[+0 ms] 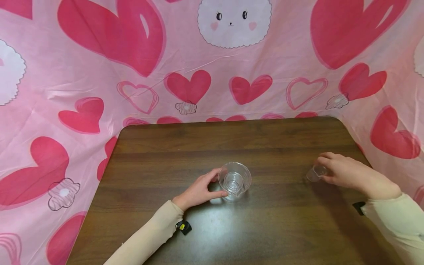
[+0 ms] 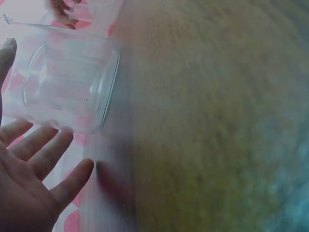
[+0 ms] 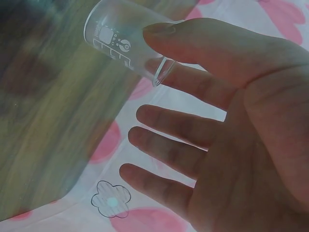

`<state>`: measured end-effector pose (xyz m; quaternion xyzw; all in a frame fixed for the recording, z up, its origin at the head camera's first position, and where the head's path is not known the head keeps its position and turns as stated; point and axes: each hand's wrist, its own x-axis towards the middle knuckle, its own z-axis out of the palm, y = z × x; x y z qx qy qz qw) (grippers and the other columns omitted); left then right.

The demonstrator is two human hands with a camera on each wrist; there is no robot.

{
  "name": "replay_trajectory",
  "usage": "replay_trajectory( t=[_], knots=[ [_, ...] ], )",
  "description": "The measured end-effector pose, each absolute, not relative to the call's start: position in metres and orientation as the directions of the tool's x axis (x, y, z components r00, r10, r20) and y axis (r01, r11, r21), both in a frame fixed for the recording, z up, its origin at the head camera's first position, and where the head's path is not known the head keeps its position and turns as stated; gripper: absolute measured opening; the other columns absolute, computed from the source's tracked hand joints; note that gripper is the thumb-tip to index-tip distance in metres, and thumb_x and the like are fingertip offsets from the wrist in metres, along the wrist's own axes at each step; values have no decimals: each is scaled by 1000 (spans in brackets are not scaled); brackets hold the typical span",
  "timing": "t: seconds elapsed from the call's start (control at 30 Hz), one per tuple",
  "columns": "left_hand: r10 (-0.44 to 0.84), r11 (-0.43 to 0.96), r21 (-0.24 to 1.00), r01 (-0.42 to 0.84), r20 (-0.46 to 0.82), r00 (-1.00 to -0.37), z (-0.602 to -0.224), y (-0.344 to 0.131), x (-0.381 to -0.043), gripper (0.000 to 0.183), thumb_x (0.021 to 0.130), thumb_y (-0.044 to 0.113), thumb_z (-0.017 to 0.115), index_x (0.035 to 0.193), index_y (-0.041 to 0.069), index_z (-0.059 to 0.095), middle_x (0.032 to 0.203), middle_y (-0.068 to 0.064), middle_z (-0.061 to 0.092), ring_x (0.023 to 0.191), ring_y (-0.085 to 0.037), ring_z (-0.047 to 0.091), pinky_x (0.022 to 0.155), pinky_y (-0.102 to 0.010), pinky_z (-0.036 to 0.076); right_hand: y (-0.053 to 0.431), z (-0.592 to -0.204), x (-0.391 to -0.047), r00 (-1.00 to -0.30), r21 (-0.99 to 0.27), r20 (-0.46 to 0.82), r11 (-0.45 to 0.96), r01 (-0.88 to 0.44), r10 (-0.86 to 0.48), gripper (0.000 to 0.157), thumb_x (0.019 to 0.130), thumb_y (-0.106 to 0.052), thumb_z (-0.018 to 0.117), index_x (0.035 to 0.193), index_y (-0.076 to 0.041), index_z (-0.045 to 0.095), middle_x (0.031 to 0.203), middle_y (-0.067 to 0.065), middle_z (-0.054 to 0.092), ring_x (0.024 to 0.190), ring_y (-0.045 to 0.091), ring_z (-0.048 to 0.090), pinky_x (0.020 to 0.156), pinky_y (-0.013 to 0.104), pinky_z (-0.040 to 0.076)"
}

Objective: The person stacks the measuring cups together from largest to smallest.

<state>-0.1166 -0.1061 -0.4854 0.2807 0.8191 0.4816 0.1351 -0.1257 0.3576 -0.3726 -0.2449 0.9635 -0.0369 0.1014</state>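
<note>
A large clear glass beaker [image 1: 246,180] stands on the wooden table, with a smaller beaker [image 1: 233,181] nested inside it. My left hand [image 1: 200,189] holds the large beaker from its left side, thumb at the front and fingers at the back. In the left wrist view, fingertips [image 2: 66,133] meet the glass wall while the little finger stays off it. Out to the right, my right hand [image 1: 347,173] pinches a small clear beaker [image 3: 120,41] near its rim between thumb and index finger. White markings show on its side, and it is tilted; the other fingers extend free.
The dark wooden table [image 1: 185,147] has rounded far corners. A pink cloth [image 1: 212,59] printed with hearts hangs behind it and along both sides. Black straps with small devices [image 1: 183,226] sit at the sleeve cuffs.
</note>
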Motion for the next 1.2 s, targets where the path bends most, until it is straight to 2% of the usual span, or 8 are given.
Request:
replay_trajectory(
  t=[0.37,1.2],
  knots=[
    [584,385,870,308,29,-812,-487,-107,-117,72,90,36,84,151,24,50,150,9,58,130,-9,59,115,-40,43,343,-364,-123,-852,-110,-172,870,-481,-494,43,75,-11,90,111,1,69,116,33,63,101,50,65,82,66,55],
    [601,379,872,311,24,-799,-485,-107,-119,73,91,38,83,153,23,48,152,6,56,133,-10,57,114,-38,44,304,-353,-120,-796,-72,-67,798,-598,-602,40,74,-15,91,105,-7,68,119,30,65,103,48,66,79,65,55]
  ],
)
